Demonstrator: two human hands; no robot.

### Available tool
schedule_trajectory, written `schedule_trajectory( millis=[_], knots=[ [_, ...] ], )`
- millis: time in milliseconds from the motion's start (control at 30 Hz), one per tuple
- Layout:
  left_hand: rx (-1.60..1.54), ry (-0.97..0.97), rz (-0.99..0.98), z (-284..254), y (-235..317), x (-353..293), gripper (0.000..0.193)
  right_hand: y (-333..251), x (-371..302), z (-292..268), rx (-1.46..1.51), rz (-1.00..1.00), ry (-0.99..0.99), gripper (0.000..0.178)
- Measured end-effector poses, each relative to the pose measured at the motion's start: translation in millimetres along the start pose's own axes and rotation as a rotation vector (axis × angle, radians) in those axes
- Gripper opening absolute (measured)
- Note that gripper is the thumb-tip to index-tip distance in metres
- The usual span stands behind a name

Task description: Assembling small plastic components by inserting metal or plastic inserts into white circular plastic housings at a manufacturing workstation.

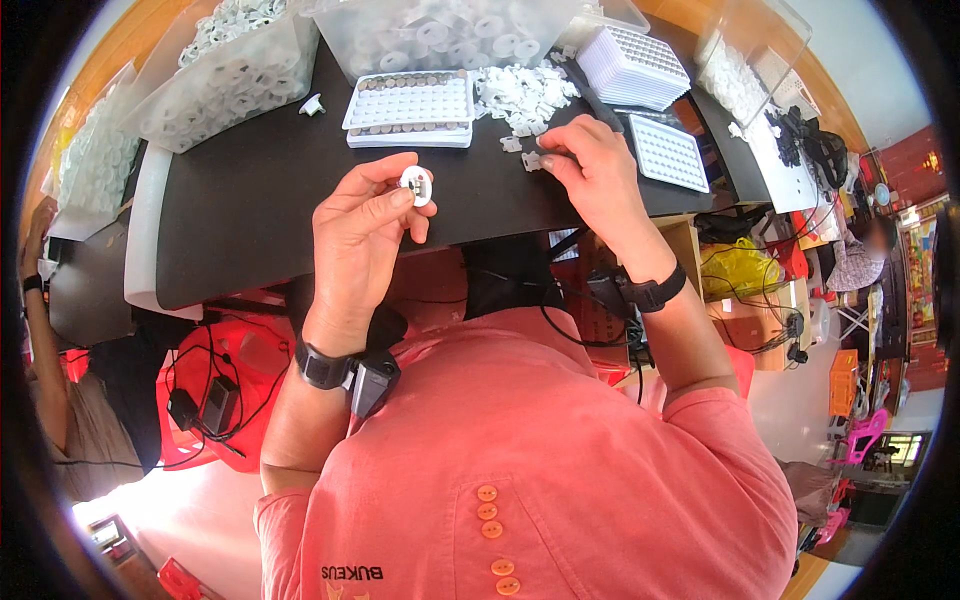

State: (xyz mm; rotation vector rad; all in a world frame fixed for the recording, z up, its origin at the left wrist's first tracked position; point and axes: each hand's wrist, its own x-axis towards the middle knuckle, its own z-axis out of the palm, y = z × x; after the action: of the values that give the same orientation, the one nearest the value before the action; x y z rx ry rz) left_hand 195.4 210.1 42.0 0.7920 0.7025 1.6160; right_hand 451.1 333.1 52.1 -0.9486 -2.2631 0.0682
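My left hand [362,225] is raised over the near edge of the black table, thumb and fingers pinching a round white plastic part [417,186] with small metal bits in its middle. To its right, my right hand [598,170] reaches low over the tabletop with thumb and forefinger drawn together at a small white plastic piece [531,161]. Another such piece [511,144] lies just beside it. Beyond the fingertips spreads a heap of similar small white pieces [520,92]. Left of that heap, a white tray [410,105] carries rows of small round metallic parts along two edges.
Translucent bins [225,95] of white round parts line the table's back. At right are a stack of white trays [632,65], a single white tray [669,152] and a clear bin [745,75]. One white part [312,104] lies alone. Another person's arm [42,330] shows at far left.
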Motion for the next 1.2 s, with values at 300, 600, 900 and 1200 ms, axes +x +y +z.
schedule_trajectory(
  millis=[300, 600, 900, 1200],
  knots=[
    [-0.008, 0.007, -0.009, 0, 1, -1, 0.032, 2, 7, 3, 0.007, 0.069, -0.143, 0.014],
    [0.004, -0.004, -0.001, -1, 0, -1, 0.033, -5, -2, 1, 0.012, 0.008, 0.031, 0.019],
    [-0.001, 0.005, -0.001, -2, -1, 0, 0.033, -15, 1, -8, 0.156, 0.12, -0.012, 0.016],
    [-0.009, -0.013, 0.003, -2, -1, 0, 0.035, -26, 8, 7, 0.034, -0.182, -0.041, 0.012]
  ],
)
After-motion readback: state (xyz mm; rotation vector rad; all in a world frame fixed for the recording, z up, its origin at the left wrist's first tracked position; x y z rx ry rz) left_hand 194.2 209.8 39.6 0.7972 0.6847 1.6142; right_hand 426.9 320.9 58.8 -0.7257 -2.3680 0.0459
